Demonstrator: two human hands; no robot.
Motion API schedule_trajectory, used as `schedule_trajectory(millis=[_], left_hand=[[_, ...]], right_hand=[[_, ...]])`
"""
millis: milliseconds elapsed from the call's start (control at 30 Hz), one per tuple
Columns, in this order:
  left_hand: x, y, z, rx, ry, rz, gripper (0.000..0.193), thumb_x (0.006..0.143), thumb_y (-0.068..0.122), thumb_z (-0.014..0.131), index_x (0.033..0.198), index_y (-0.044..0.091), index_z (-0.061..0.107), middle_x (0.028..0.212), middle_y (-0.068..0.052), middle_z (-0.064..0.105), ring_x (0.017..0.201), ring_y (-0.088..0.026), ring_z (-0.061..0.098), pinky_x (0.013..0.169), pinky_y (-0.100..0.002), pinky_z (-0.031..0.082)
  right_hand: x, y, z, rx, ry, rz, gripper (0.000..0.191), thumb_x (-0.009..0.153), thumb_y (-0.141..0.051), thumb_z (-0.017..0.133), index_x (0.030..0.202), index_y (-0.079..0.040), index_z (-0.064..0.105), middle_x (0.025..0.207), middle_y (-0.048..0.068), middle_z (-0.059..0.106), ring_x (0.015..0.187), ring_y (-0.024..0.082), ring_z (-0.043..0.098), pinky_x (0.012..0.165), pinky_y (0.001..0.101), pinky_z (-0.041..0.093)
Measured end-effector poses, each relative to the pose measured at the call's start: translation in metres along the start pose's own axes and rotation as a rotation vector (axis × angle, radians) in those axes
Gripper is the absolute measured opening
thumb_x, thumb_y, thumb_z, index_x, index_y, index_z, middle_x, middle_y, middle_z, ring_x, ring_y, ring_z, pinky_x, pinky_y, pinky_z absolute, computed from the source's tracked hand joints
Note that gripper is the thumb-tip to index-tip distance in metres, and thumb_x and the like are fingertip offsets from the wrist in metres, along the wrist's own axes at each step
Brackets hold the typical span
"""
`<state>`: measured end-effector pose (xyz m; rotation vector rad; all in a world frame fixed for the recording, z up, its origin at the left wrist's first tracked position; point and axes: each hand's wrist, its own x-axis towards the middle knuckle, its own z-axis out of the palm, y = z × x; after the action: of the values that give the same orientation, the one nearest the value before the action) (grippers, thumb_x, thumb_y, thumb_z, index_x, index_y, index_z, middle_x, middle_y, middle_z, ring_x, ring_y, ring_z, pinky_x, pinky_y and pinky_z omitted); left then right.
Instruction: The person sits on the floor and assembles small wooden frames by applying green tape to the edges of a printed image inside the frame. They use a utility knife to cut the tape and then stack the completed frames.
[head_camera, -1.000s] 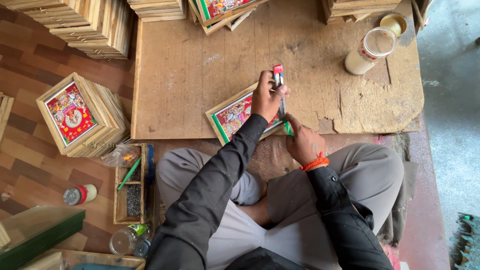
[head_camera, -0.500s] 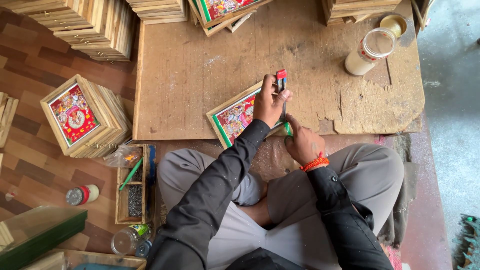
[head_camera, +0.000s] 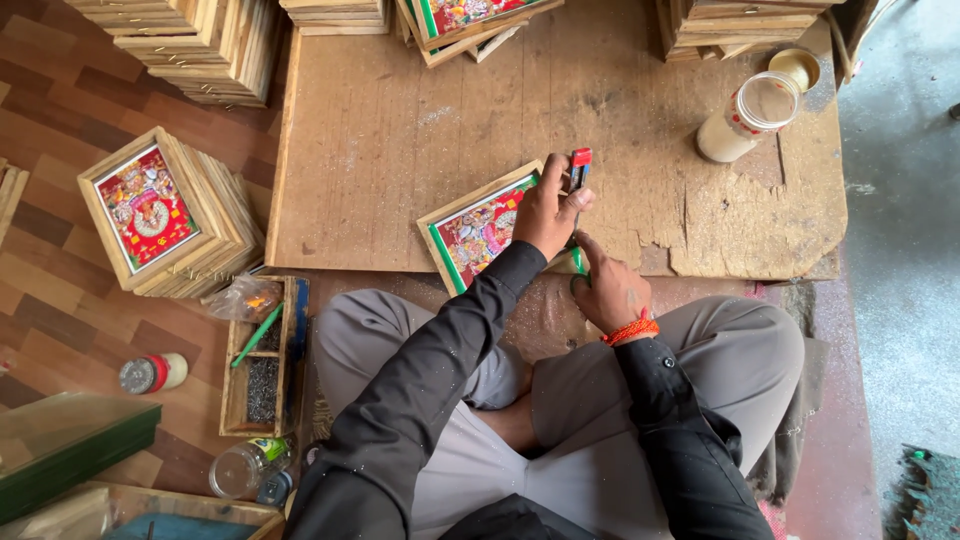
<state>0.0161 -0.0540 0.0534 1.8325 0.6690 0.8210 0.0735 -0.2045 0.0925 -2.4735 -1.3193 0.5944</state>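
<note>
While gripping tool (head_camera: 579, 172), left hand (head_camera: 548, 213) raised.

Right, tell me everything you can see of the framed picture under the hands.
The framed picture lies flat and face up on the wooden board, turned at an angle near its front edge. It has a pale wood frame, a green inner border and a colourful, mostly red print. Its right end is hidden under the left hand, which holds a red-tipped tool upright over that end. The right hand is at its lower right corner; whether it touches is unclear.
</note>
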Motion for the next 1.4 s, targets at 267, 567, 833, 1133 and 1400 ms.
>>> schedule_trajectory(millis=[267, 567, 833, 1133, 1400], left_hand=[[0.005, -0.014, -0.045, -0.076, -0.039, -0.075, 0.033, 0.101, 0.037, 0.061, 0.118, 0.012, 0.047, 0.090, -0.006, 0.072, 0.080, -0.019, 0.081, 0.064, -0.033, 0.063], [-0.015, -0.058, -0.199, 1.125, 0.120, 0.136, 0.035, 0.085, 0.018, 0.070, 0.120, 0.016, 0.066, 0.111, -0.013, 0.066, 0.104, -0.035, 0.062, 0.084, -0.051, 0.052], [-0.031, -0.042, -0.078, 0.787, -0.449, 0.595, 0.052, 0.077, 0.000, 0.063, 0.122, 0.025, 0.071, 0.126, -0.007, 0.057, 0.122, -0.031, 0.059, 0.098, -0.044, 0.050], [0.004, -0.025, -0.057, 1.080, -0.759, 0.733, 0.043, 0.092, 0.017, 0.059, 0.130, 0.035, 0.067, 0.128, -0.015, 0.053, 0.105, -0.034, 0.058, 0.078, -0.050, 0.053], [-0.097, 0.019, -0.072, 0.687, -0.302, 0.250, 0.042, 0.077, 0.017, 0.073, 0.116, 0.002, 0.067, 0.113, -0.016, 0.058, 0.108, -0.037, 0.056, 0.081, -0.052, 0.048]], right_hand=[[0.000, 0.002, 0.001, 0.005, 0.005, -0.007, 0.075, 0.078, -0.020, 0.059, 0.151, -0.030, 0.046, 0.092, 0.019, 0.074, 0.085, 0.040, 0.072, 0.073, 0.0499, 0.057], [0.003, 0.004, 0.003, 0.027, 0.006, -0.030, 0.076, 0.079, -0.022, 0.062, 0.152, -0.028, 0.045, 0.091, 0.018, 0.074, 0.086, 0.039, 0.071, 0.071, 0.0492, 0.056], [0.004, 0.013, 0.007, 0.094, -0.003, -0.053, 0.076, 0.079, -0.023, 0.063, 0.152, -0.028, 0.045, 0.085, 0.016, 0.075, 0.084, 0.038, 0.072, 0.072, 0.0488, 0.056], [0.012, 0.025, 0.023, 0.076, 0.047, -0.093, 0.075, 0.078, -0.023, 0.066, 0.150, -0.028, 0.047, 0.082, 0.016, 0.073, 0.082, 0.039, 0.071, 0.071, 0.0496, 0.056], [0.012, 0.023, 0.023, 0.373, 0.227, -0.014, 0.092, 0.084, -0.020, 0.072, 0.161, -0.012, 0.024, 0.074, 0.013, 0.070, 0.066, 0.033, 0.068, 0.060, 0.0452, 0.050]])
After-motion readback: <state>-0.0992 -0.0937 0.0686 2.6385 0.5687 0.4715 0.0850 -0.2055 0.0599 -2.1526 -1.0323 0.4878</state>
